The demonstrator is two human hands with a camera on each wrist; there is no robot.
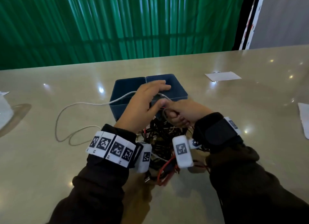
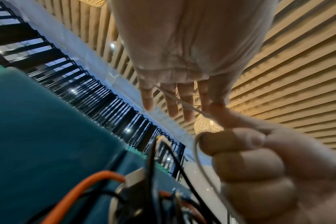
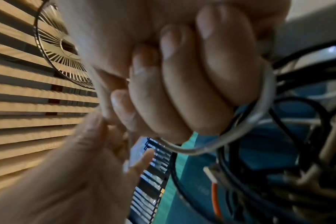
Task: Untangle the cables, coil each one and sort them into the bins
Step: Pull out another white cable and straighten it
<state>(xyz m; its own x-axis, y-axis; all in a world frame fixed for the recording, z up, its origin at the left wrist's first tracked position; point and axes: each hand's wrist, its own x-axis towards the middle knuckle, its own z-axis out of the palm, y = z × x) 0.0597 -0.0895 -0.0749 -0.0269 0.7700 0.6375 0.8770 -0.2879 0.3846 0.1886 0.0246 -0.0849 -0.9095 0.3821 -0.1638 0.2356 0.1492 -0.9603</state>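
A tangle of black, red and white cables [image 1: 160, 136] lies on the beige table [image 1: 50, 156], just in front of two dark blue bins [image 1: 120, 88] standing side by side. My right hand [image 1: 182, 115] is a fist that grips loops of a white cable [image 3: 263, 106]. That white cable [image 1: 80, 103] runs left over the bin's corner and curls on the table. My left hand [image 1: 145, 103] hovers over the bins with straight fingers [image 2: 185, 100], and the white cable [image 2: 199, 160] crosses them. An orange cable [image 2: 82, 186] shows in the pile.
White paper sheets lie at the right [image 1: 223, 76] and far right edge [image 1: 303, 118]. A white object [image 1: 5, 110] sits at the left edge. A green curtain hangs beyond the table's far edge.
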